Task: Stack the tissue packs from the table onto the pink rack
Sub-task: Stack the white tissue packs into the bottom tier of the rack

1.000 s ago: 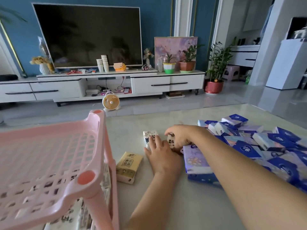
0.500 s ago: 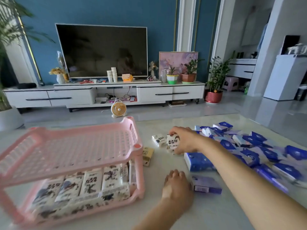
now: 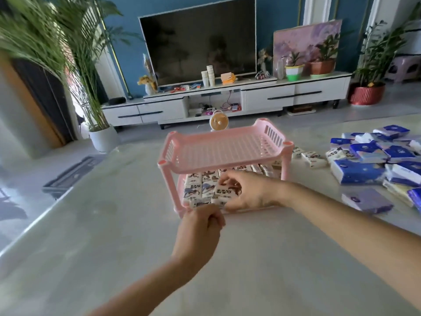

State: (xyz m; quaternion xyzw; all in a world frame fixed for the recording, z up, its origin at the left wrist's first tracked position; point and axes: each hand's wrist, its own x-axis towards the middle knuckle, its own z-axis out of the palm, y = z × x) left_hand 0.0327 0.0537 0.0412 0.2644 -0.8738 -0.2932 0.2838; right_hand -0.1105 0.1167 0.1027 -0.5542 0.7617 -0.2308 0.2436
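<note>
Pink rack [image 3: 224,151], lower shelf, front edge: the right hand [image 3: 248,192] pinches a white patterned tissue pack [image 3: 225,192] there (atop packs [image 3: 193,185] already stacked), while the left hand [image 3: 200,222] curls at the front rim, grip unclear. Half a second ago the right was lifting that pack from the table [image 3: 114,247].

Views: one, head-worn, wide-angle.
Position: above the near edge of the pale marble-patterned desk [image 3: 250,258], facing forward and down.
Near field: left hand [image 3: 200,224] enters from 6 o'clock, right hand [image 3: 248,192] from 4 o'clock.
Centre, within arm's reach: two-tier pink plastic rack [image 3: 224,149].
Far field, 12 o'clock: black flat-screen television [image 3: 198,39].
Shared coverage: not applicable.
</note>
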